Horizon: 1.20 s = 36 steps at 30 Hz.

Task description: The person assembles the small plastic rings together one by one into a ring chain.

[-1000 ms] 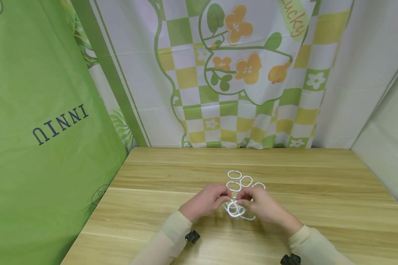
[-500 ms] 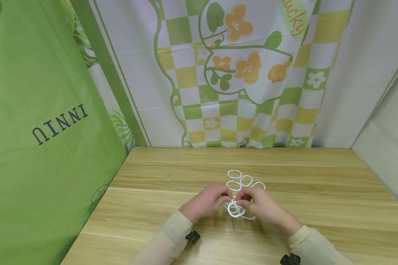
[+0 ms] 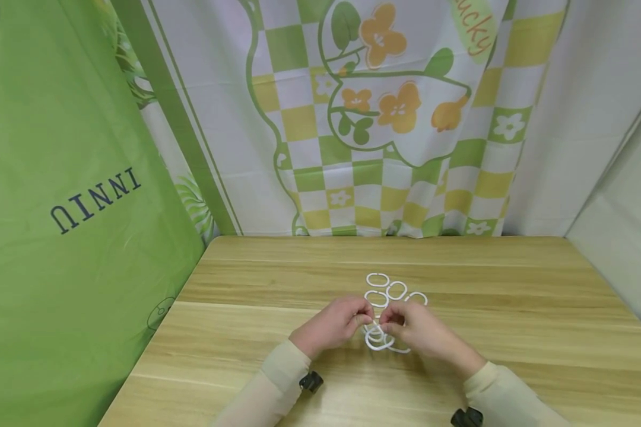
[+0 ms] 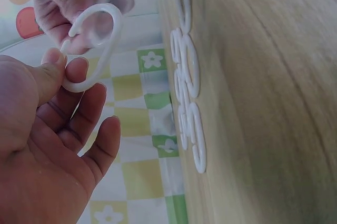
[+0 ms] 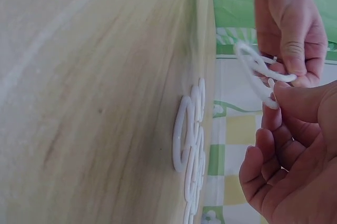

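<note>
White plastic curtain rings, oval with a gap in each, are in both hands and on the table. My left hand [image 3: 331, 325] pinches one curtain ring [image 4: 114, 37] between thumb and index finger, seen best in the left wrist view. Facing it, my right hand [image 3: 424, 333] pinches a second curtain ring [image 5: 247, 77] at its end. The two held rings meet or overlap between the fingertips above the table; whether they are linked I cannot tell. In the right wrist view the left hand [image 5: 295, 29] appears behind, its ring partly covered.
Several more curtain rings [image 4: 196, 71] lie flat on the wooden table [image 3: 246, 367], beyond and beneath the hands. A patterned curtain [image 3: 320, 172] hangs behind the table's far edge. Green fabric [image 3: 85, 284] borders the left side, and a pale sheet [image 3: 625, 225] the right.
Both hands stay in nearly the same place. Between the fingertips the held curtain rings have turned slightly. The rings on the table have not moved.
</note>
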{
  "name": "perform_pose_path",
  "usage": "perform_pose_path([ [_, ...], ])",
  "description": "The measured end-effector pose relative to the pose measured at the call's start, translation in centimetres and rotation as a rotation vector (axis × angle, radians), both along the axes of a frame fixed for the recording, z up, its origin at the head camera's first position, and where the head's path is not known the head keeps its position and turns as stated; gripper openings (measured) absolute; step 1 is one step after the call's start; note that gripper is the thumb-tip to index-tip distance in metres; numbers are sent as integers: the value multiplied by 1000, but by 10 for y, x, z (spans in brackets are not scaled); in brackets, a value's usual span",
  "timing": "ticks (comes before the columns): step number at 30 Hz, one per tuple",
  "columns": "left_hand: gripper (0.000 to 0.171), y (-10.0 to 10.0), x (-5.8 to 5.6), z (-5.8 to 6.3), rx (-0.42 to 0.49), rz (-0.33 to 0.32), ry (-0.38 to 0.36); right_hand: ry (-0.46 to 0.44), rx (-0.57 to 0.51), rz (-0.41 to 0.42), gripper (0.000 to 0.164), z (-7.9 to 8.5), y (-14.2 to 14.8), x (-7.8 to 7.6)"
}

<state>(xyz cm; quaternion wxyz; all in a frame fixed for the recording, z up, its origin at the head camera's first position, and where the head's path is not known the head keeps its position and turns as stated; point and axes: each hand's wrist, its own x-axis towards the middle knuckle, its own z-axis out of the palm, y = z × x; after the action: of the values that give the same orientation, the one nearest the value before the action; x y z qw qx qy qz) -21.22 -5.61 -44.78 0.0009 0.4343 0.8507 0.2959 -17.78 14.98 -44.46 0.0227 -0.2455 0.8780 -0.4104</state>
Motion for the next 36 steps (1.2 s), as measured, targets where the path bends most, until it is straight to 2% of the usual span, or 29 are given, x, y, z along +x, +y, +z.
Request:
perform_pose_path([
  [6,8,-1,-1,0,21,-13,-16,-7,-18,-28,3,1,0,-2],
  [12,5,-7,-2,-1,43,16,-100,12,10,-56,8,2,3,-5],
  [17,4,-11,-1,1,61,7,-155,19,26,-84,9,2,3,-4],
  [22,20,-12,1,0,47,24,-242,21,31,-109,7,3,2,-3],
  [25,31,-11,2,-1,15,55,-249,18,34,-110,6,4,2,-2],
  [28,35,-8,2,-2,-3,77,-221,21,31,-101,6,5,1,-2],
  [36,16,-9,1,-5,-10,112,-206,33,10,-105,7,9,-2,-1],
])
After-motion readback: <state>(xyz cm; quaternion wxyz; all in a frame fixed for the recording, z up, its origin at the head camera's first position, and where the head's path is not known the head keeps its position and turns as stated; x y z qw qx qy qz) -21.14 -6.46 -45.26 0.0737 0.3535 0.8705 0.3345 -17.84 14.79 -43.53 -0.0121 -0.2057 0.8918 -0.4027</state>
